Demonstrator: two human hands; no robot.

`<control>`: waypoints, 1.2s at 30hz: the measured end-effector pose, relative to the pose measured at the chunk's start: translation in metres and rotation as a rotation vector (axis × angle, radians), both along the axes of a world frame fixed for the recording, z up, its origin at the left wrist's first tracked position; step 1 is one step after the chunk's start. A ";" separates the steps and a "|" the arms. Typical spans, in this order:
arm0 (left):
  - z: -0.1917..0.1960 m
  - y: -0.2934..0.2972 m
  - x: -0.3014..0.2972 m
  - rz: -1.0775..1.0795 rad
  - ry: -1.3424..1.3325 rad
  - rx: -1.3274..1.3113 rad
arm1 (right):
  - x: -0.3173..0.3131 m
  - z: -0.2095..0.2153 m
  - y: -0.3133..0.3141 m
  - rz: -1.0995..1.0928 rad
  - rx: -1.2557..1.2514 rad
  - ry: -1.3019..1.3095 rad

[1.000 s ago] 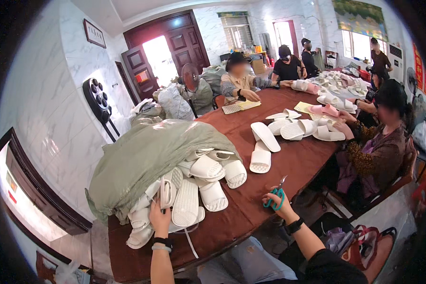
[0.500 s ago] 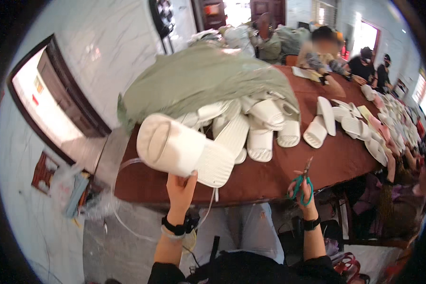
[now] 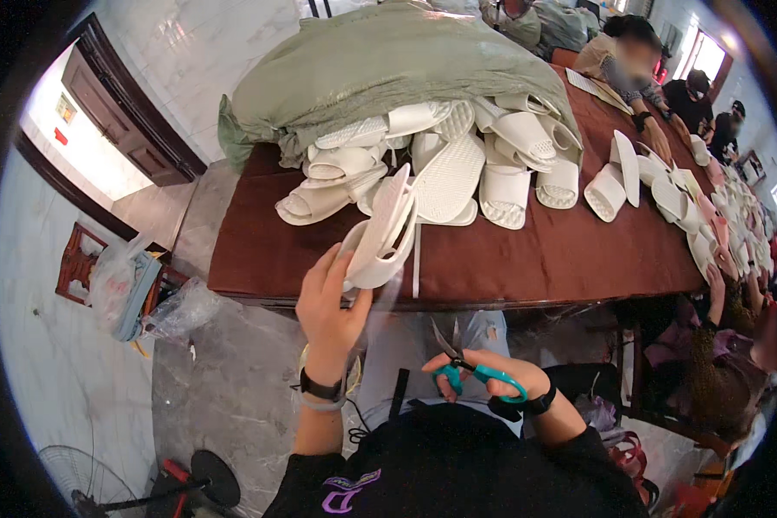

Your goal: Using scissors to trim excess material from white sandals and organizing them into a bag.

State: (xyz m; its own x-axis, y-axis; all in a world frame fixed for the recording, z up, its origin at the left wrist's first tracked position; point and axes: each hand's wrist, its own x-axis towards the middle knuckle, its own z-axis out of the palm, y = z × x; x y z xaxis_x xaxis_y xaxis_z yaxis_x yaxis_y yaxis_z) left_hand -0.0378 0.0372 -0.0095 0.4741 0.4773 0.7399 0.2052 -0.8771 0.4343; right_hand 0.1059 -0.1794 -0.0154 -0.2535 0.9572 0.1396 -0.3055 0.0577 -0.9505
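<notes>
The left hand has its grip closed, thumb and fingers pinching a white, open-toed moulded slipper tilted on edge by the near edge of the reddish-brown, cloth-covered tabletop; I cannot tell whether a second is nested with it. The right hand grips teal-handled metal scissors, blades parted. More white slippers spill from an olive-green sack. Purple printed lettering marks the person's black shirt.

Pale veined walls meet grey floor.
</notes>
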 end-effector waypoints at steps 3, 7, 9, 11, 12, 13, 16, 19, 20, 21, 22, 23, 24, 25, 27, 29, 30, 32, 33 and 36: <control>0.000 0.002 -0.011 0.048 0.084 0.033 | 0.001 -0.010 -0.002 -0.049 0.021 0.115; -0.007 0.009 -0.026 0.108 0.181 0.122 | 0.012 -0.001 0.000 -0.022 0.010 -0.052; -0.006 0.010 -0.032 0.087 0.224 0.183 | 0.012 0.002 -0.001 -0.009 -0.004 -0.050; -0.010 0.007 -0.034 0.081 0.223 0.142 | 0.014 0.003 -0.003 -0.060 -0.122 -0.006; -0.012 0.007 -0.035 0.076 0.221 0.105 | 0.018 -0.006 -0.002 -0.049 -0.069 -0.024; -0.013 0.006 -0.035 0.077 0.220 0.105 | 0.022 -0.010 0.000 -0.047 -0.069 -0.026; -0.010 0.004 -0.034 0.072 0.167 0.122 | 0.033 -0.036 0.001 -0.119 0.078 -0.557; -0.010 0.001 -0.035 0.074 0.178 0.145 | 0.036 -0.056 -0.004 -0.381 -0.044 -0.518; -0.009 0.001 -0.038 0.096 0.169 0.157 | 0.036 -0.044 -0.006 -0.355 -0.173 -0.395; -0.009 0.001 -0.038 0.108 0.155 0.168 | 0.037 -0.038 -0.010 -0.358 -0.172 -0.394; -0.010 0.002 -0.038 0.105 0.155 0.170 | 0.037 -0.034 -0.014 -0.358 -0.112 -0.176; -0.010 0.003 -0.037 0.129 0.146 0.211 | 0.036 -0.029 -0.019 -0.358 -0.048 0.040; -0.010 0.003 -0.037 0.153 0.135 0.253 | 0.032 -0.022 -0.025 -0.325 -0.019 0.167; -0.009 0.003 -0.037 0.146 0.132 0.258 | 0.036 -0.026 -0.034 -0.253 -0.021 0.278; -0.011 0.003 -0.038 0.187 0.130 0.280 | 0.030 -0.021 -0.044 -0.108 -0.024 0.478; -0.010 0.002 -0.038 0.193 0.126 0.288 | 0.023 -0.011 -0.045 -0.083 -0.063 0.384; -0.010 0.001 -0.037 0.205 0.121 0.293 | 0.019 -0.008 -0.043 -0.054 -0.106 0.289; -0.010 -0.001 -0.036 0.205 0.120 0.294 | 0.016 -0.012 -0.036 -0.058 -0.110 0.312; -0.011 -0.002 -0.035 0.212 0.120 0.292 | 0.016 -0.015 -0.032 -0.054 -0.118 0.336; -0.013 -0.005 -0.037 0.211 0.121 0.274 | 0.013 -0.019 -0.028 -0.108 -0.112 0.413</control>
State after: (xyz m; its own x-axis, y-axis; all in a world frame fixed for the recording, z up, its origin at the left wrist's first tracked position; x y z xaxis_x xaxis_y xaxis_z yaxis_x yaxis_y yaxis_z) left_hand -0.0747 0.0319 -0.0224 0.4784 0.3661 0.7981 0.4298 -0.8903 0.1508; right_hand 0.1190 -0.2071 -0.0344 -0.0962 0.9901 0.1017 -0.6591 0.0132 -0.7519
